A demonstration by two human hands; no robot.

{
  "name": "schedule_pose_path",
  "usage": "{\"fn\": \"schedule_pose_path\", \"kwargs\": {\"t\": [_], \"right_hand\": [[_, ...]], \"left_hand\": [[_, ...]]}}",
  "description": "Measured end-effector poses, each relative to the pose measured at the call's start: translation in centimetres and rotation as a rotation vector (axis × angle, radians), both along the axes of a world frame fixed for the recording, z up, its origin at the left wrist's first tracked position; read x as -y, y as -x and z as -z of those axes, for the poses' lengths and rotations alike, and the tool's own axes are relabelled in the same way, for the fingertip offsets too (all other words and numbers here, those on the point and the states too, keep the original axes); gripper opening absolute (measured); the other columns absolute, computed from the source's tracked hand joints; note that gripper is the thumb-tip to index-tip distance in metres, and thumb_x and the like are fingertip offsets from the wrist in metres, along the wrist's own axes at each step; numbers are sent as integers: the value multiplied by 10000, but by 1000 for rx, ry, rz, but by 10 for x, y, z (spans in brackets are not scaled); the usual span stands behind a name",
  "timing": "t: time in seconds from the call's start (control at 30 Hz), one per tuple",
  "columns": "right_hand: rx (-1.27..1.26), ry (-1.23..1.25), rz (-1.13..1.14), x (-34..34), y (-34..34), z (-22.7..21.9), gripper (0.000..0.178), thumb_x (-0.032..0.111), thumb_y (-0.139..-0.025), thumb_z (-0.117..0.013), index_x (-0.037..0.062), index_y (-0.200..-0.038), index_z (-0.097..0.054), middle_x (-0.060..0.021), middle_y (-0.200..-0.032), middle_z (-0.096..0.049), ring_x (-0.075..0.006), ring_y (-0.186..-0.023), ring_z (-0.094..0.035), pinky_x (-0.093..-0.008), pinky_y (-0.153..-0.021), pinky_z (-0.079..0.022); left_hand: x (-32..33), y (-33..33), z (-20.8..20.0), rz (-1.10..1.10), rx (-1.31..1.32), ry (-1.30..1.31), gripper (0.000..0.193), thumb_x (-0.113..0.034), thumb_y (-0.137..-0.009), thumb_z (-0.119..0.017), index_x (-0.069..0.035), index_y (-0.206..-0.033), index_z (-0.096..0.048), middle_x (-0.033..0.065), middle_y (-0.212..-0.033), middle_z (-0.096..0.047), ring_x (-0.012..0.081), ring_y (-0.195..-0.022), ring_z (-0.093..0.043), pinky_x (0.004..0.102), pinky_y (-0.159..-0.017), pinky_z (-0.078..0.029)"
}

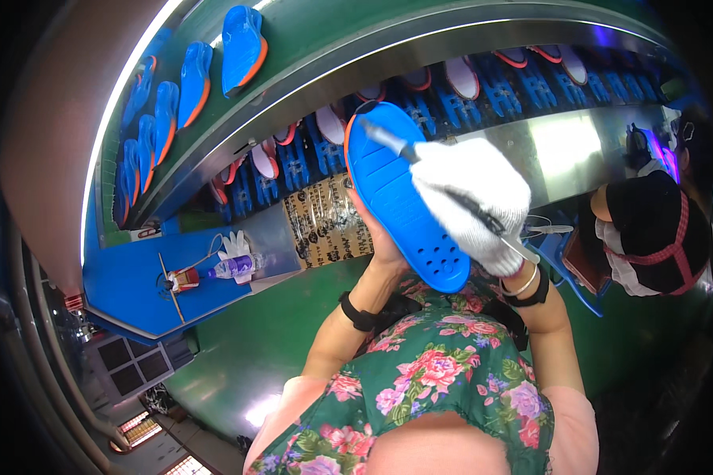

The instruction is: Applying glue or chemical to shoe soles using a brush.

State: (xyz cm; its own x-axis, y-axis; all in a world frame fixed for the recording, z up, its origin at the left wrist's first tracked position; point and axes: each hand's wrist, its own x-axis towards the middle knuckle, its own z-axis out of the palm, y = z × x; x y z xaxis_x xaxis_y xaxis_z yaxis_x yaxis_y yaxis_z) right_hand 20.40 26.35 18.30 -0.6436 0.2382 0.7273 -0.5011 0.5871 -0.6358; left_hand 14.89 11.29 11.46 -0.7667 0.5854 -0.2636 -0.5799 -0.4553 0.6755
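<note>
I see my left hand (379, 237) grasping the blue sole (400, 198), orange-edged, holes near 1 end; my gloved right hand (474, 202) clenches a brush (388, 142) on it.

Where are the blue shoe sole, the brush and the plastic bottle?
blue shoe sole (392, 190), head view, middle of its flat face.
brush (384, 138), head view, its handle near the bristles.
plastic bottle (234, 267), head view, its clear body.
</note>
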Motion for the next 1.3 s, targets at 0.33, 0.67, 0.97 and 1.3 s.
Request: {"fn": "schedule_pose_path", "kwargs": {"t": [0.33,0.67,0.97,1.3], "right_hand": [[73,144,-59,3,-7,19,269,20,-751,-783,61,-1017,-782,-143,-1036,-761,-291,-894,-723,-379,-780,-569],[93,148,-175,6,-32,22,249,60,-748,-801,85,-996,-789,-111,-1009,-767,-276,-907,-725,-385,-789,-568],[87,114,-261,16,-55,34,233,108,-811,-756,112,-1042,-782,-70,-1055,-762,-272,-914,-722,-397,-849,-569],[70,86,-198,29,-73,41,225,104,-811,-791,112,-1036,-781,-66,-1034,-764,-260,-889,-722,-377,-807,-575]], "left_hand": [[7,12,9,42,15,-14,1007,-881,-889,-258,-162,-1594,-262,97,-1531,-440,303,-1381,-455,480,-1161,-383],[21,13,33,61,104,-202,1031,-901,-858,-323,-99,-1504,-366,148,-1337,-566,288,-1143,-598,454,-997,-517],[15,6,21,266,109,-245,1126,-985,-770,-301,-23,-1336,-452,213,-988,-667,285,-852,-669,408,-768,-572],[18,3,31,444,173,-411,1139,-1000,-737,-327,-20,-1287,-509,206,-1031,-657,320,-925,-672,462,-805,-579]]}}
